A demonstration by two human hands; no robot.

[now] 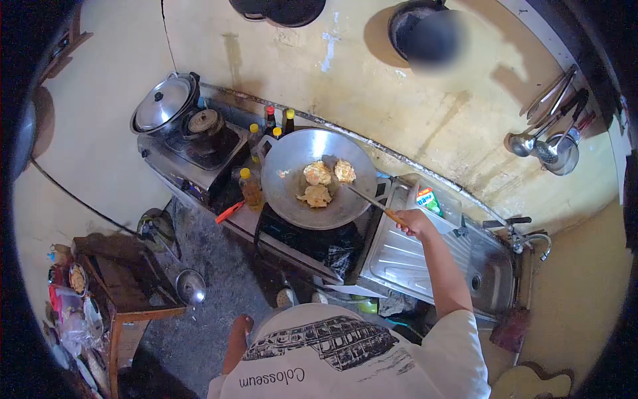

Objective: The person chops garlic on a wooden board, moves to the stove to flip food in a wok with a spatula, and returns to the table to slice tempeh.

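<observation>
golden-brown fried food (pixel 317 174), in pcs, sits mid-wok (pixel 286 206), l. of & a bit beyond the r. hand (pixel 417 223), the nearer of the two hands. r. hand grips a spatula (pixel 369 199) by its wood handle; its long axis slants fwd-l. from hand to food, far end by the pcs. l. hand (pixel 242 324) hangs low, well apart from wok; can't tell if clenched or loose. wok's on stove (pixel 306 241), bottles (pixel 251 193) l., steel sink (pixel 492 292) r.
</observation>
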